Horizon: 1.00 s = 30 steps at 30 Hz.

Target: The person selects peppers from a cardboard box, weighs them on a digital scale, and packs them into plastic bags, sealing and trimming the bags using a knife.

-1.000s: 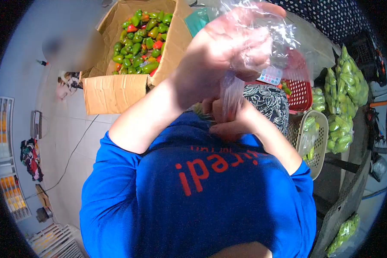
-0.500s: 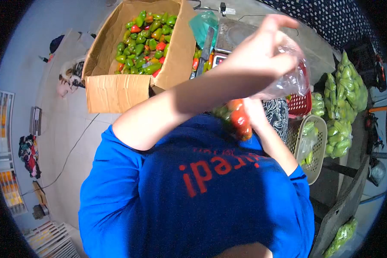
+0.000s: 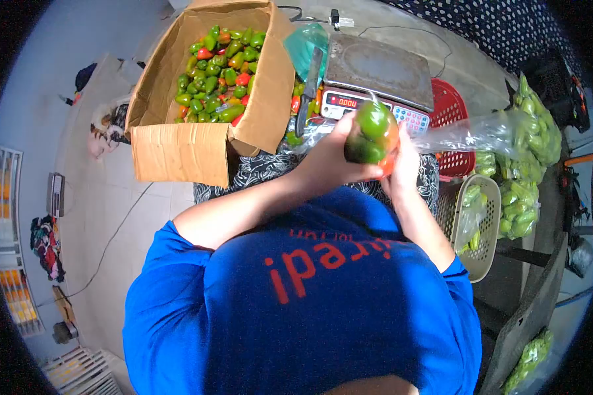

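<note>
Between my two hands, in front of my chest, is a clear plastic bag of peppers (image 3: 375, 131), green on top with red or orange ones lower down. My left hand (image 3: 333, 155) is closed round its left side. From the right, my right hand (image 3: 404, 161) grips the same bag, its thumb up along the peppers. A long loose end of clear plastic (image 3: 474, 133) trails off to the right. Just beyond the hands stands a digital scale (image 3: 379, 66) with a lit display and a bare metal plate.
At the left is a cardboard box (image 3: 178, 148) of green and red peppers. A knife (image 3: 310, 89) lies by a teal plastic bag (image 3: 305, 46). To the right are a red basket (image 3: 456, 105), a beige basket (image 3: 487, 253) and several bags of green vegetables (image 3: 537, 118).
My left hand has come down from the upper right to the bag of peppers. The bag has risen from near my chest, and its loose plastic now stretches right.
</note>
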Tool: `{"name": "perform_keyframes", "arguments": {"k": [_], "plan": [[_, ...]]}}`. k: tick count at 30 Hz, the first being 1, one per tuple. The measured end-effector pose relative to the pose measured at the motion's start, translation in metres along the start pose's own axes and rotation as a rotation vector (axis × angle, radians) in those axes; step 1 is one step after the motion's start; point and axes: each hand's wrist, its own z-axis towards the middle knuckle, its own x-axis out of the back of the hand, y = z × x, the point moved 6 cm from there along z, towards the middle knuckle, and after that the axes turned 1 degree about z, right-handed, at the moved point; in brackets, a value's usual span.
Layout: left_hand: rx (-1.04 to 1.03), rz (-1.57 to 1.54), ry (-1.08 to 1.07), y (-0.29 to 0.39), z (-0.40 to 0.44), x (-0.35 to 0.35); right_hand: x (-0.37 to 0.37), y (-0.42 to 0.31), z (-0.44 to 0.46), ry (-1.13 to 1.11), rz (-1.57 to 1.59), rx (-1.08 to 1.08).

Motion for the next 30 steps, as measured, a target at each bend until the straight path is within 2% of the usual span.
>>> {"name": "perform_keyframes", "arguments": {"k": [1, 2, 3, 5, 6, 7, 9, 11, 14, 15, 17, 20, 23, 24, 27, 28, 30], "plan": [[-0.198, 0.285, 0.057, 0.014, -0.002, 0.003, 0.004, 0.005, 0.002, -0.075, 0.063, -0.084], [-0.300, 0.389, -0.099, 0.015, -0.003, 0.002, 0.005, 0.008, 0.002, -0.149, 0.126, -0.170], [-0.429, 0.577, -0.097, 0.015, -0.003, 0.007, 0.002, 0.012, 0.000, -0.224, 0.188, -0.258], [-0.686, 0.956, -0.090, 0.010, -0.008, 0.009, 0.004, 0.006, -0.001, -0.187, 0.135, -0.188], [-0.630, 0.944, 0.049, 0.008, -0.005, 0.015, 0.004, 0.003, 0.000, -0.170, 0.109, -0.152], [-0.414, 0.645, 0.154, -0.007, 0.001, 0.024, 0.004, -0.001, 0.001, -0.154, 0.085, -0.113], [0.021, 0.038, 0.337, -0.052, 0.000, 0.029, -0.002, -0.018, 0.001, -0.208, -0.037, 0.106], [0.286, -0.509, -0.094, -0.072, -0.002, 0.009, -0.011, -0.037, -0.006, -0.257, -0.256, 0.325], [0.555, -0.944, -0.186, -0.028, -0.019, -0.020, -0.015, -0.033, -0.009, -0.321, -0.461, 0.431], [0.419, -0.710, -0.138, -0.023, -0.015, -0.013, -0.015, -0.030, -0.011, -0.326, -0.523, 0.462], [0.146, -0.238, -0.040, -0.008, -0.009, 0.002, -0.016, -0.027, -0.011, -0.280, -0.329, 0.304], [-0.051, 0.100, 0.114, -0.009, -0.010, 0.017, -0.009, -0.008, -0.005, -0.223, 0.052, 0.002], [-0.261, 0.443, 0.269, -0.019, -0.011, 0.029, -0.004, -0.025, -0.004, -0.229, -0.012, 0.139], [0.089, -0.104, 0.188, -0.041, -0.004, 0.026, -0.007, -0.031, -0.006, -0.228, -0.109, 0.239], [0.643, -0.992, -0.316, -0.040, -0.023, -0.016, -0.012, -0.030, -0.009, -0.310, -0.155, 0.281], [0.561, -0.951, -0.242, -0.037, -0.025, -0.017, -0.011, -0.022, -0.008, -0.338, -0.171, 0.284], [0.223, -0.444, -0.132, -0.018, -0.014, -0.002, -0.009, -0.022, -0.009, -0.296, -0.256, 0.312]]}}
